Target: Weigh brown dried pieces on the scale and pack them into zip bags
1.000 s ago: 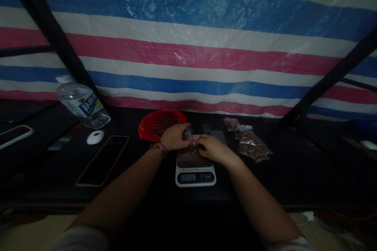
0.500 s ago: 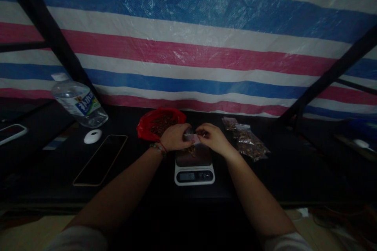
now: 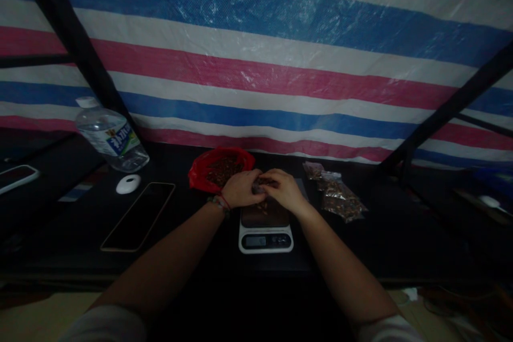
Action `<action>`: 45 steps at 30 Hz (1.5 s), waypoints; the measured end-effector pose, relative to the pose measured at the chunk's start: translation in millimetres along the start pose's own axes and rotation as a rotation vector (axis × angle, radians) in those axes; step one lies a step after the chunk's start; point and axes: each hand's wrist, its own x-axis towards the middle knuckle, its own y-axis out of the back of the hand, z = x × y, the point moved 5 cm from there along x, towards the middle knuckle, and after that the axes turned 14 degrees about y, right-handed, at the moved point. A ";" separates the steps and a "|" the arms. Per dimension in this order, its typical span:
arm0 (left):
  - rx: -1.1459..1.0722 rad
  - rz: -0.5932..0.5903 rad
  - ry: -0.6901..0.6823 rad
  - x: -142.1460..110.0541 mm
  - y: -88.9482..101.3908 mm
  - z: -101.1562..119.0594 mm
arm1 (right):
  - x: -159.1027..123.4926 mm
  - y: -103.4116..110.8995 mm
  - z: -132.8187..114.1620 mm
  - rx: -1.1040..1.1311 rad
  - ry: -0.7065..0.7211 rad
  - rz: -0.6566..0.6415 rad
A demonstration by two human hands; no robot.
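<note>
A small white kitchen scale [image 3: 265, 235] sits at the table's middle with brownish bits on its platform. Just above its far edge my left hand [image 3: 239, 188] and my right hand [image 3: 282, 188] meet, fingers curled together round a small clear thing [image 3: 258, 186] that I cannot make out in the dim light. A red plastic bag [image 3: 218, 166] holding brown pieces lies right behind my left hand. Small clear packets [image 3: 340, 196] filled with the same brown stuff lie to the right of my right hand.
On the dark table at left lie a phone [image 3: 138, 216], a white round object [image 3: 128, 184] and a tilted water bottle [image 3: 112, 140]. Another phone [image 3: 18, 175] lies at far left. A striped tarpaulin [image 3: 256, 64] and black frame bars [image 3: 68, 37] stand behind.
My right hand rose from the scale platform and closed in against my left hand over the scale's far edge. The left hand stayed almost in place.
</note>
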 end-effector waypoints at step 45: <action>-0.065 0.090 0.091 9.3 1.6 -31.0 | -15.6 -20.9 -18.7 -0.162 0.154 -0.504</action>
